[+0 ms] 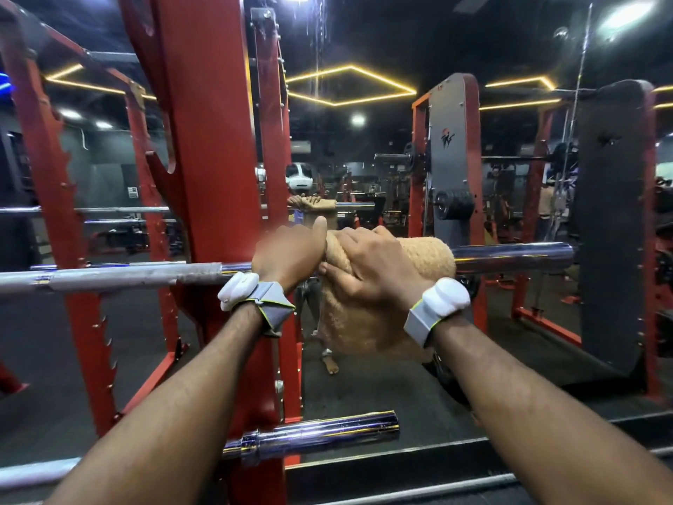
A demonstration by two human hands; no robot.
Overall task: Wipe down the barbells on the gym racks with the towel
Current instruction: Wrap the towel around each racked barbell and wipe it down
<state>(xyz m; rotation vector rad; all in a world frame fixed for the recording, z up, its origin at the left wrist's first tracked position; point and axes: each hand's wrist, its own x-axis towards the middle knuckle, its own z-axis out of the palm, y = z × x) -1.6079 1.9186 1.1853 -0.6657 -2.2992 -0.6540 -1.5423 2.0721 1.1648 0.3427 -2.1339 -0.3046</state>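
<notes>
A chrome barbell [510, 257] lies level across the red rack [211, 140] at chest height. A tan towel [368, 315] is wrapped over the bar near the sleeve collar and hangs below it. My right hand [368, 271] grips the towel around the bar, fingers curled over it. My left hand [287, 255] sits on the bar just left of the towel, fingers curled over the bar and thumb sticking up. Both wrists wear grey bands with white sensors.
A second chrome barbell [313, 433] rests lower, in front of me. A mirror behind the rack reflects the hands and towel. Red uprights [54, 198] stand at left; a dark padded machine column [612, 220] and weight plates [453, 204] stand at right.
</notes>
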